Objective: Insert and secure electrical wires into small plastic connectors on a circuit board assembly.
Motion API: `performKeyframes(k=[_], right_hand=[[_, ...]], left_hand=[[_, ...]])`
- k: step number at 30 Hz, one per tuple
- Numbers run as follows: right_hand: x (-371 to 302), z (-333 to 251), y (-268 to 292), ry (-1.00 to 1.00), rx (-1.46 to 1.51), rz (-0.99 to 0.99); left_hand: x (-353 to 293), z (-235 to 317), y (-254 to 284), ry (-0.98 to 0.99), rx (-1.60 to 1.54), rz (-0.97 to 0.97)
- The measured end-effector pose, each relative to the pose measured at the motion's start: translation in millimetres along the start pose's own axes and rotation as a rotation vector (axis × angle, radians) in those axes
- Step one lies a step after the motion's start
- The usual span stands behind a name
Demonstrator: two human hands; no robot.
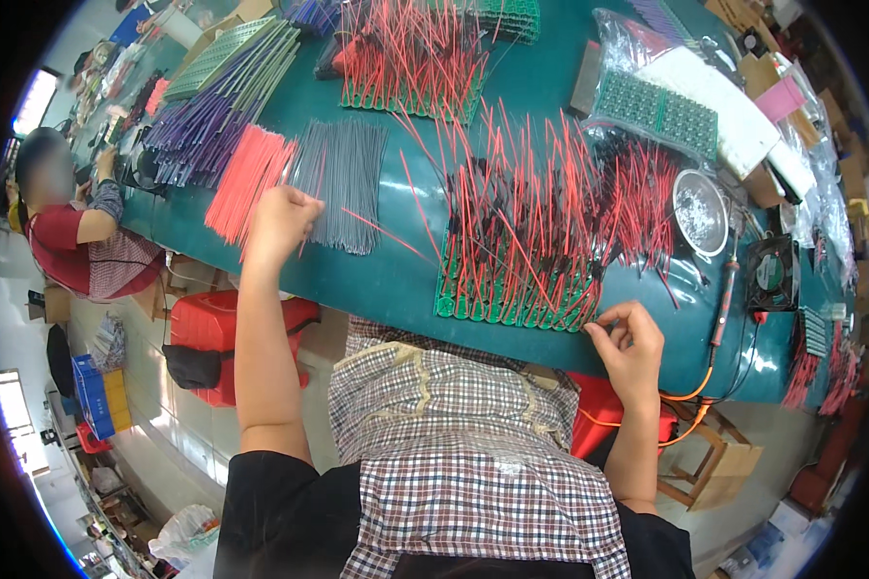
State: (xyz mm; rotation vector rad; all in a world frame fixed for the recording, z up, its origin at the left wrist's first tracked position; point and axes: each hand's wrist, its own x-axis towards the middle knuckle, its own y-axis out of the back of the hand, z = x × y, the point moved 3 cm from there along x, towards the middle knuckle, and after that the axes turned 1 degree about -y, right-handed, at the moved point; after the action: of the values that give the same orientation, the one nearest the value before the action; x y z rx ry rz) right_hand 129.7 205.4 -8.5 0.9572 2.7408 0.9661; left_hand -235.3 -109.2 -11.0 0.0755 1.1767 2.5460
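My left hand [285, 224] is over the seam between a bundle of red wires [244, 183] and a bundle of dark grey wires [343, 183]. Its thumb and forefinger are pinched together, and what they hold is too small to make out. At the near right corner of a panel of green round circuit boards [483, 307], my right hand [632, 345] has its fingers curled and thumb against forefinger. Whether anything is between them is unclear. Many red and black wires [521, 212] stand up from this panel. A few loose red wires [388, 234] slant across to its left.
Behind are another wired panel [410, 68] and purple-green wires [217, 111]. To the right lie red-black wires [647, 198], a round metal dish [700, 214], a soldering iron [725, 304] with orange cord, and a small fan [772, 273]. A co-worker [87, 227] sits at far left.
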Motion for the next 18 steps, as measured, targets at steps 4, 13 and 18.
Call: performKeyframes(k=[4,13,18], right_hand=[[-4.2,-2.8,3.9,0.011,0.000,0.010],[-8.8,0.0,8.3,0.013,0.022,0.051],[-9.3,3.5,8.6,0.005,0.022,0.064]], left_hand=[[5.5,5.6,-3.9,0.081,0.023,-0.110],[-14.8,16.2,8.4,0.101,-0.268,0.014],[-65.2,42.7,1.7,-0.008,-0.449,0.157]])
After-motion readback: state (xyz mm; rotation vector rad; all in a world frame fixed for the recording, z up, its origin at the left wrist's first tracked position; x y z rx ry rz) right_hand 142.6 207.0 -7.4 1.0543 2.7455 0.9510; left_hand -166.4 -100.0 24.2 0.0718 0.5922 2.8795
